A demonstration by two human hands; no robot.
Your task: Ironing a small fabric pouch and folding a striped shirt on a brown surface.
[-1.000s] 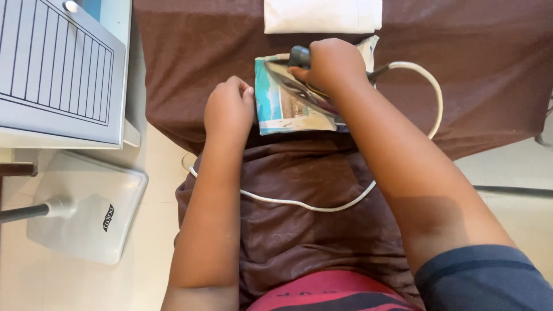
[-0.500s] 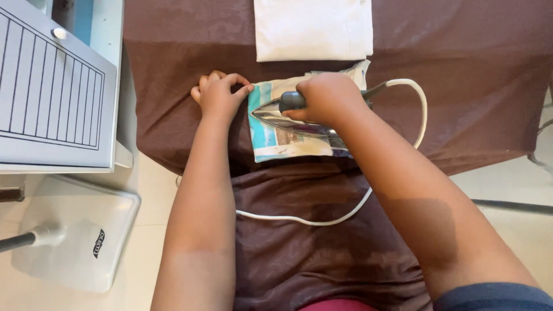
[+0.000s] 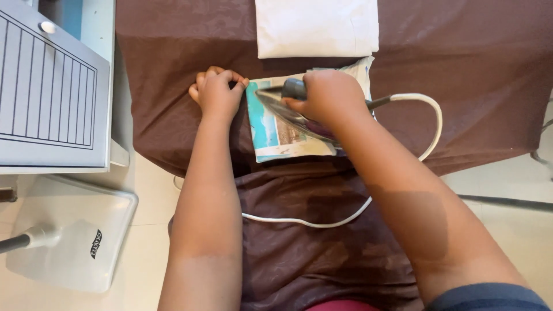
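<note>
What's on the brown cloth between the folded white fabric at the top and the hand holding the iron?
In the head view, only an edge of the printed cloth shows between the folded white fabric and the right hand gripping the iron.

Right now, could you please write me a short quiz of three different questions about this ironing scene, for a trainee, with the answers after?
1. True or false: the right hand grips the handle of the iron.
2. What does the iron rest on? A) the folded white cloth B) the small printed cloth C) the bare floor
3. Fill in: the left hand is closed in a fist beside the printed cloth's ____ edge, as seen in the picture.

Key
1. True.
2. B.
3. Left; it rests on the brown cover, and the white cord loops off to the other side.
</note>
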